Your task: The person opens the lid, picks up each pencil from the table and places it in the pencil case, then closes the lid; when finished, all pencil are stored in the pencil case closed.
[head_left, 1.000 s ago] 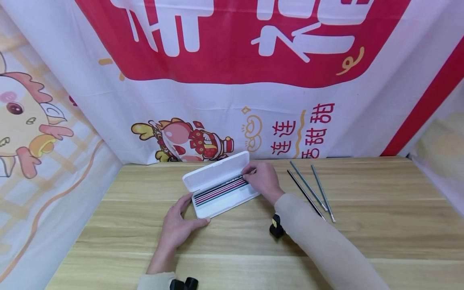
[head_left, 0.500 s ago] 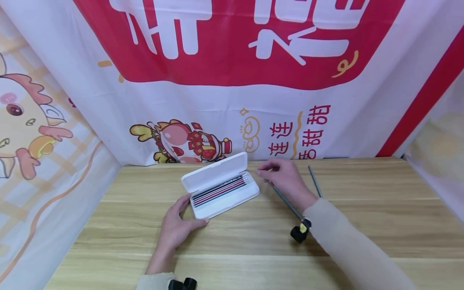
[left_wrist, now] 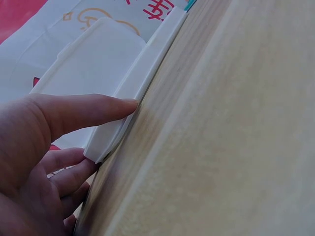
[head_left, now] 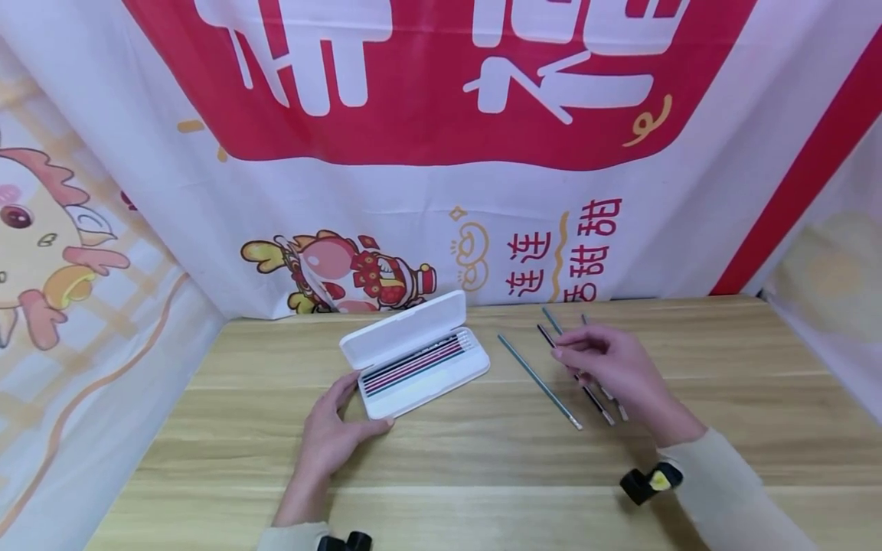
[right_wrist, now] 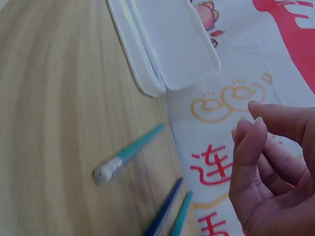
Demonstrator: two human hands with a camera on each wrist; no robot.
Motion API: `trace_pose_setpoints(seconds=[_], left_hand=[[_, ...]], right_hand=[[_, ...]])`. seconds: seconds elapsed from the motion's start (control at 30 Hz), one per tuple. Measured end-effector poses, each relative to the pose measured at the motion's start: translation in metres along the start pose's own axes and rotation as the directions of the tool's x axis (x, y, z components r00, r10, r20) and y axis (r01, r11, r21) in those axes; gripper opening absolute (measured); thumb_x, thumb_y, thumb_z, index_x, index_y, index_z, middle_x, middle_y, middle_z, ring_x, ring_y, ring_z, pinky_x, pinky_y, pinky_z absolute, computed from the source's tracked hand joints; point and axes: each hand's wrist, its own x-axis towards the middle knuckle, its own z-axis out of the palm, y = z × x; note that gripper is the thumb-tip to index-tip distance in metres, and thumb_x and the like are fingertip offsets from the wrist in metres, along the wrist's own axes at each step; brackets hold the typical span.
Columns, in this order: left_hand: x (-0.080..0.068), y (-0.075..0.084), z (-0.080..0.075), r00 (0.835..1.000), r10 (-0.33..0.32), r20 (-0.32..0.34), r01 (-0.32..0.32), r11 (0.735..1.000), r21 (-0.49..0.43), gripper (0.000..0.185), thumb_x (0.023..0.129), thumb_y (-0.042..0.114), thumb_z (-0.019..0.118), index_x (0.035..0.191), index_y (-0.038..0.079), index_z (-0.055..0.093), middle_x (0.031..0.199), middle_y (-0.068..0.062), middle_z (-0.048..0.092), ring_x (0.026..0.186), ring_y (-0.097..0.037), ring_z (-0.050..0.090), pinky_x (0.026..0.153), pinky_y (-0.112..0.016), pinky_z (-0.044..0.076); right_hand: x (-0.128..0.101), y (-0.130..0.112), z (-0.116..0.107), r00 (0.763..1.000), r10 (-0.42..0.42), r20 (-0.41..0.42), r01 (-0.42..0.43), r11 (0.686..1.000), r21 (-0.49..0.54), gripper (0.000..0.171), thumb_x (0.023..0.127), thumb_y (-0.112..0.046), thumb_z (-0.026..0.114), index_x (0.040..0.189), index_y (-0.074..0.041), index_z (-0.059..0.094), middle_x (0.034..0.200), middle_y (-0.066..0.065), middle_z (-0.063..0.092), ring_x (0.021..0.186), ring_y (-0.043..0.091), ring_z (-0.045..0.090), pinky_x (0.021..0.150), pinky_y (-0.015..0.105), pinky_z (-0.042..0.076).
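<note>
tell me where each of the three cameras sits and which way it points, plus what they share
Head: worn high, looking forward and down at the wooden table; both hands and sleeves show, left hand at the open white plastic pencil case, right hand over loose pencils.
Left wrist: low beside the case, looking along the tabletop; thumb and fingers touch its corner.
Right wrist: behind the right hand, facing the banner; curled fingers hold nothing.
Shared: the case appears in every view.

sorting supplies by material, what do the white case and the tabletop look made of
The white case looks like smooth matte plastic: uniform white, rounded moulded corners, thin lid. The tabletop looks like pale wood or wood-look laminate: grain streaks show; which one is unclear.
</note>
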Motion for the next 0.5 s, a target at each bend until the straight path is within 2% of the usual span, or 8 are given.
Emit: trace_pose_setpoints(seconds=[0.13, 0.27, 0.5], left_hand=[[0.000, 0.002, 0.000, 1.000, -0.006, 0.001, 0.006, 1.000, -0.012, 0.103, 0.074, 0.027, 0.098, 0.162, 0.017, 0.046, 0.169, -0.017, 0.046, 0.162, -0.045, 0.030, 0.132, -0.070, 0.019], [0.000, 0.004, 0.000, 1.000, -0.016, 0.005, 0.017, 1.000, -0.014, 0.103, 0.074, 0.026, 0.098, 0.163, 0.016, 0.045, 0.169, -0.018, 0.045, 0.163, -0.045, 0.029, 0.132, -0.070, 0.018], [0.000, 0.004, 0.001, 1.000, -0.020, 0.009, 0.020, 1.000, -0.020, 0.103, 0.074, 0.026, 0.098, 0.162, 0.017, 0.045, 0.169, -0.017, 0.046, 0.164, -0.044, 0.028, 0.132, -0.070, 0.017]], right_hand=[[-0.010, 0.016, -0.015, 0.999, 0.017, -0.043, -0.017, 1.000, -0.004, 0.044, 0.102, -0.034, 0.076, 0.132, -0.003, 0.068, 0.107, 0.011, 0.075, 0.082, 0.018, 0.068, 0.070, 0.030, 0.063], [-0.018, 0.031, -0.027, 0.994, 0.076, -0.073, -0.080, 0.996, -0.045, 0.044, 0.103, -0.036, 0.074, 0.132, -0.004, 0.068, 0.110, 0.010, 0.075, 0.086, 0.016, 0.068, 0.072, 0.029, 0.064], [-0.025, 0.057, -0.043, 0.983, 0.167, -0.074, -0.172, 0.982, -0.072, 0.038, 0.102, -0.028, 0.076, 0.124, 0.002, 0.067, 0.097, 0.006, 0.074, 0.078, 0.014, 0.067, 0.066, 0.028, 0.063]])
